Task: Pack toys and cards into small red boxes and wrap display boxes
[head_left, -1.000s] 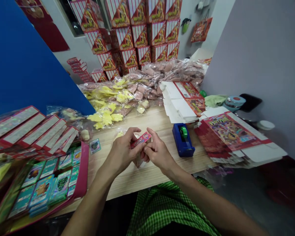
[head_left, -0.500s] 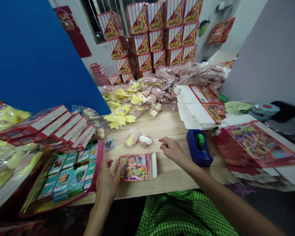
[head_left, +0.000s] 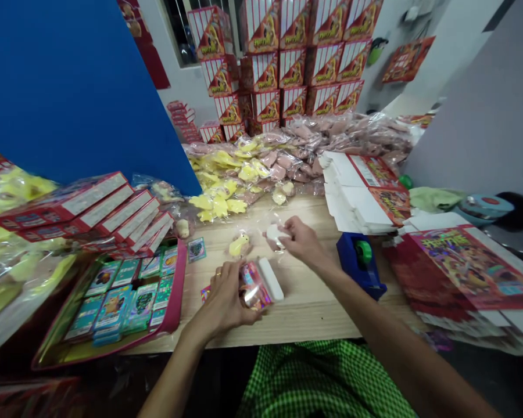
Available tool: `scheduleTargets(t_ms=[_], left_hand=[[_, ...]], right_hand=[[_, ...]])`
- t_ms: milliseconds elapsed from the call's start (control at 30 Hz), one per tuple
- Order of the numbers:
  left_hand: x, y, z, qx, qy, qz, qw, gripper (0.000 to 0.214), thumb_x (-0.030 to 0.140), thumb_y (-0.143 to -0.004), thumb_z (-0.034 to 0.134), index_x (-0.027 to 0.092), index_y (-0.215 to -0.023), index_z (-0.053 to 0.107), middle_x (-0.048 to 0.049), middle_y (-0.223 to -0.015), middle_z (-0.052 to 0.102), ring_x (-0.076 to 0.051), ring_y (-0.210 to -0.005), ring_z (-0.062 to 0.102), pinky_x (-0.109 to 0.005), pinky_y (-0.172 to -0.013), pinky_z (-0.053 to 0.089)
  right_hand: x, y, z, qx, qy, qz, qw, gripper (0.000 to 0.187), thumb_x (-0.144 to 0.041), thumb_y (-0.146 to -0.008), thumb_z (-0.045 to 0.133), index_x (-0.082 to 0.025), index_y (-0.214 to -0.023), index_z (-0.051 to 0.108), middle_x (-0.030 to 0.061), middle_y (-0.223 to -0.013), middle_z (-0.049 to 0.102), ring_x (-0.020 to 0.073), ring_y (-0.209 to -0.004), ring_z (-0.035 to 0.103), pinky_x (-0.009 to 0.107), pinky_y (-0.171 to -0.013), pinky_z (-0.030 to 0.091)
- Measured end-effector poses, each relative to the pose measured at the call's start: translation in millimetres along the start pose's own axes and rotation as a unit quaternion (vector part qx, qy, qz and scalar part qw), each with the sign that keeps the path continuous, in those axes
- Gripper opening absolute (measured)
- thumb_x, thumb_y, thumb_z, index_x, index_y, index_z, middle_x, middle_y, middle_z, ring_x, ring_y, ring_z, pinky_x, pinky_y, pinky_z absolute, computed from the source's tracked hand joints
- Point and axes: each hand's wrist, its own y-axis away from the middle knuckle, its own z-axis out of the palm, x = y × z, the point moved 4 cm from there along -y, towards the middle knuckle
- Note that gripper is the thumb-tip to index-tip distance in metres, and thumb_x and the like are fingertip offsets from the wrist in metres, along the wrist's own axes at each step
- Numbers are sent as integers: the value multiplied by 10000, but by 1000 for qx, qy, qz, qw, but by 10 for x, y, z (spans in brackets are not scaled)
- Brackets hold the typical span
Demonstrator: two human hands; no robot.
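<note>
Far to the left of the small shiny box [head_left: 253, 288], you have a pile of red boxes [head_left: 82, 208]. Next to them is a pink tray of cards [head_left: 179, 285], and a little card [head_left: 196, 249] lies on the bench [head_left: 314, 313] just past the tray's corner. Your left hand [head_left: 226, 296] is closed around the small shiny box, which sits on the bench with its white flap sticking up. A yellow toy [head_left: 239, 245] in clear plastic lies just behind the box. Your right hand [head_left: 304, 242] is on the right of the box, curled and holding a white toy [head_left: 274, 234] in clear plastic. Further right of the box sits a blue tape holder [head_left: 358, 273], then a stack of flat printed box sheets [head_left: 475, 268].
</note>
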Motion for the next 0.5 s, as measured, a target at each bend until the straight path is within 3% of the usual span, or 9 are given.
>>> scheduleTargets(t_ms=[100,167,267,400,500], left_hand=[[-28,15,-100,35,23,4,999,913,364,-540,846,228,-1352,451,-91,-1188,525,-324,-1080,547,-471,-900,476],[12,25,-141,47,23,26,998,898,326,-548,820,222,-1353,436,-100,-1217,538,-333,-1105,543,-482,-924,467],[121,34,-142,49,-4,53,997,905,284,-560,776,195,-1376,396,-126,-1237,569,-358,-1142,549,-515,-973,443],[262,46,-139,97,-52,64,992,906,270,-580,725,175,-1398,348,-163,-1318,557,-376,-1208,544,-530,-1030,404],[315,64,-133,107,-79,73,988,916,269,-590,714,172,-1413,324,-173,-1345,550,-380,-1242,533,-523,-1046,387]], right_hand=[[13,172,-278,-97,-164,-60,980,319,-291,-833,603,-198,-1138,599,4,-789,649,162,-672,566,238,-569,413],[8,264,-417,-159,-172,-86,968,290,-232,-760,648,-195,-1044,687,-11,-705,641,150,-616,530,232,-547,386],[-34,350,-598,-186,-9,-115,976,337,-105,-717,597,-192,-984,784,12,-776,733,159,-683,594,250,-635,417],[-211,486,-770,-253,167,-148,941,407,-68,-697,617,-183,-1032,820,63,-932,792,196,-798,679,275,-731,446],[-338,555,-912,-254,247,-139,925,419,-52,-678,648,-167,-1042,821,86,-969,794,216,-847,692,280,-748,450]])
